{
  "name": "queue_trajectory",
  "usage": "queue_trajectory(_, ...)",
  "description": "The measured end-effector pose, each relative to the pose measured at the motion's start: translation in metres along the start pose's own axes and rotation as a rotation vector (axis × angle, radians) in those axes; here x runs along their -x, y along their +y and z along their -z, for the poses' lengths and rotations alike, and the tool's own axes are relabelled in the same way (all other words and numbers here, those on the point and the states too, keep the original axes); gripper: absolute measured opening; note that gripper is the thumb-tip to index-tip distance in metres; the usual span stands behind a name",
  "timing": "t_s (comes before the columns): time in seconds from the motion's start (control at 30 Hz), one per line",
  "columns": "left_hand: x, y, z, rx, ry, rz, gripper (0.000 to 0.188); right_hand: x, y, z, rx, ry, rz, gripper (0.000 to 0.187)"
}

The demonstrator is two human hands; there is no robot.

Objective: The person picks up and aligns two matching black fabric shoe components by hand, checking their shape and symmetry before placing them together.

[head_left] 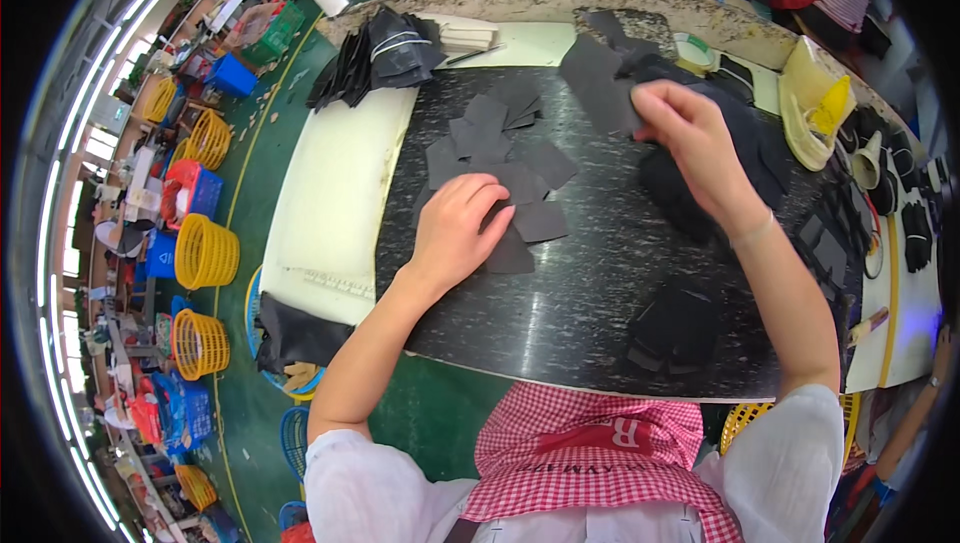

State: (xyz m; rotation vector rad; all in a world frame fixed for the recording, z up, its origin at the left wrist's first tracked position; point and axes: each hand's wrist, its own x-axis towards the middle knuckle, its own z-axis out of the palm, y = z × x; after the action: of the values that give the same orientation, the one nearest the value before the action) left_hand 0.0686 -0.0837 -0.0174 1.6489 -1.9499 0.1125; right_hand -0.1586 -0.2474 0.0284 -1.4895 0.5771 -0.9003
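My right hand (pixel 690 138) is raised over the far right of the board, pinching a flat black piece (pixel 597 88) of thin sheet material, blurred by motion. On the left, my left hand (pixel 455 233) rests with curled fingers on an overlapping spread of black cut pieces (pixel 542 163). Its fingertips and thumb close at the edge of one such piece (pixel 518 181); the grip is partly hidden. Beneath and beyond my right hand lies a dark heap of similar black pieces (pixel 735 128). A smaller black stack (pixel 678 323) sits near the board's front edge.
The black speckled board (pixel 590 273) lies beside a white sheet (pixel 335 183). Tied black bundles (pixel 400 43) stand at the far left, a roll of tape (pixel 693 51) and a cream container (pixel 808 108) at the far right. Yellow baskets (pixel 207 251) stand on the green floor.
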Motion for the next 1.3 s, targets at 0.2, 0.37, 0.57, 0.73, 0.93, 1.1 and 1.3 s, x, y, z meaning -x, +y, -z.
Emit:
queue_trajectory(0.2,-0.028,0.105,-0.029,1.623,0.120,0.546,0.032,0.095,0.004,0.001,-0.187,-0.063,-0.221,0.019)
queue_trajectory(0.37,-0.045,0.114,-0.007,1.301,-0.453,0.393,0.023,0.130,-0.034,0.039,0.048,0.050,-0.014,0.042)
queue_trajectory(0.57,-0.021,0.140,-0.025,1.104,-0.724,0.387,0.034,0.193,-0.017,0.038,0.409,0.035,-0.132,0.038)
queue_trajectory(0.73,-0.008,0.143,-0.040,0.813,-0.514,0.237,0.050,0.193,-0.006,0.044,0.470,0.052,-0.192,0.026)
queue_trajectory(0.93,0.000,0.144,-0.053,0.704,-0.396,0.125,0.039,0.185,0.001,0.040,0.780,0.014,-0.051,0.022)
queue_trajectory(1.1,-0.003,0.139,-0.054,0.286,-0.229,-0.248,0.025,0.156,-0.006,0.085,1.201,0.058,0.306,0.030)
queue_trajectory(1.3,-0.053,0.151,-0.073,0.494,-0.160,-0.371,0.023,0.157,0.009,0.112,1.093,0.020,0.270,0.020)
